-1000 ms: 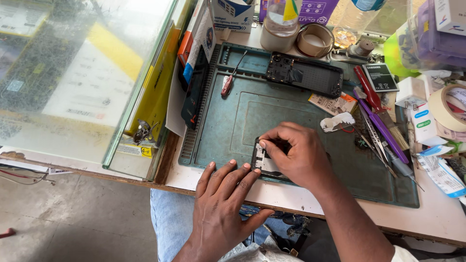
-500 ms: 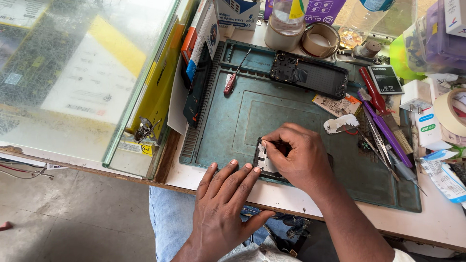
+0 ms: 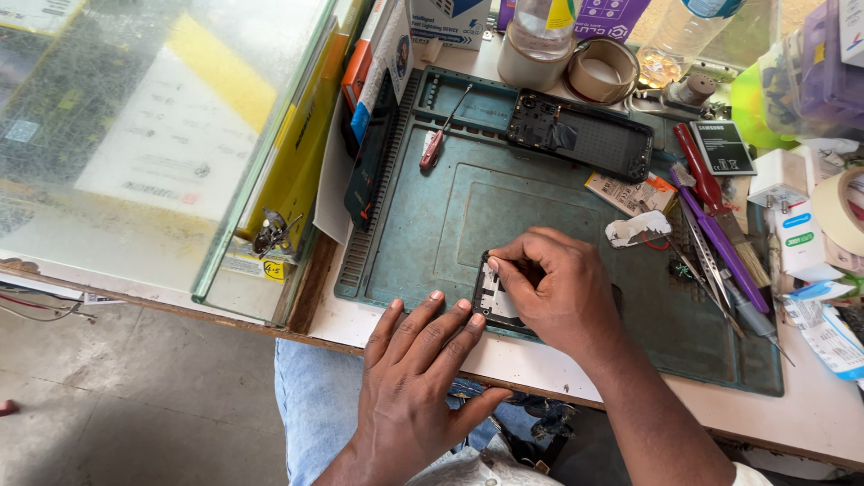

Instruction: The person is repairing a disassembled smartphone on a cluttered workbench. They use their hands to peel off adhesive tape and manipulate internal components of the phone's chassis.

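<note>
An opened phone (image 3: 493,297) lies near the front edge of a green work mat (image 3: 531,211), its inner side up. My right hand (image 3: 556,288) rests on top of it, thumb and fingertips pinched at its upper left corner; whether something small is held there is hidden. My left hand (image 3: 418,360) lies flat, fingers spread, its fingertips pressing the mat and the phone's lower left edge. Most of the phone is covered by my right hand.
A second phone frame (image 3: 580,135) lies at the mat's back. A red screwdriver (image 3: 432,148), tweezers and tools (image 3: 720,243) at right, tape rolls (image 3: 601,70), a bottle (image 3: 543,18), boxes and a glass display case (image 3: 162,135) at left.
Both hands stay in place on the phone; only the view has shifted slightly.
</note>
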